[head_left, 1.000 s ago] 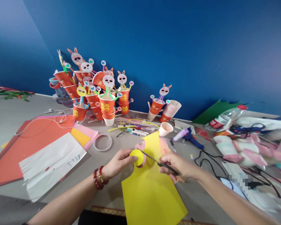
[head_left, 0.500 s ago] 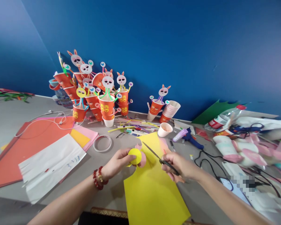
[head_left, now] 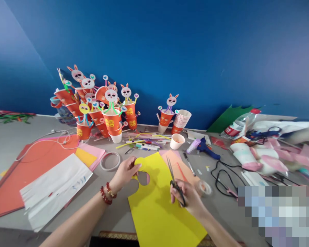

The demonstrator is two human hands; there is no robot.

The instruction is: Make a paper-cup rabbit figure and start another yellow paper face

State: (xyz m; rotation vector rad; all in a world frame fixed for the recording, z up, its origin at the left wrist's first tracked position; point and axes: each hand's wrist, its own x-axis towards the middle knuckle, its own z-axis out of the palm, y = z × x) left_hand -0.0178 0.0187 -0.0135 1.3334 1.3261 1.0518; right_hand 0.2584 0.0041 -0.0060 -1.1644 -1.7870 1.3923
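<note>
My left hand (head_left: 126,172) pinches the far left edge of a yellow paper sheet (head_left: 167,206) between thumb and fingers. Beside those fingers the sheet has rounded cut-outs, and the table shows through one of them. In my right hand (head_left: 186,195) is a pair of dark-handled scissors (head_left: 172,171), held above the sheet with the blades pointing away from me. The blades are apart from the paper edge at my left hand. Peach and pink paper (head_left: 189,170) lies partly beneath the yellow sheet. A roll of clear tape (head_left: 204,187) sits just right of my right hand.
Orange paper cups with rabbit figures (head_left: 112,120) crowd the back left. Markers and sticks (head_left: 146,140) lie before the wall. A white cup (head_left: 177,141), a blue glue gun (head_left: 207,149) and its black cable stand right. Red sheets (head_left: 41,161) and white paper (head_left: 56,192) cover the left.
My left hand held a yellow circle before; now its fingers are on the sheet's edge, and no separate circle shows. The scissors have turned from pointing left to pointing away from me.
</note>
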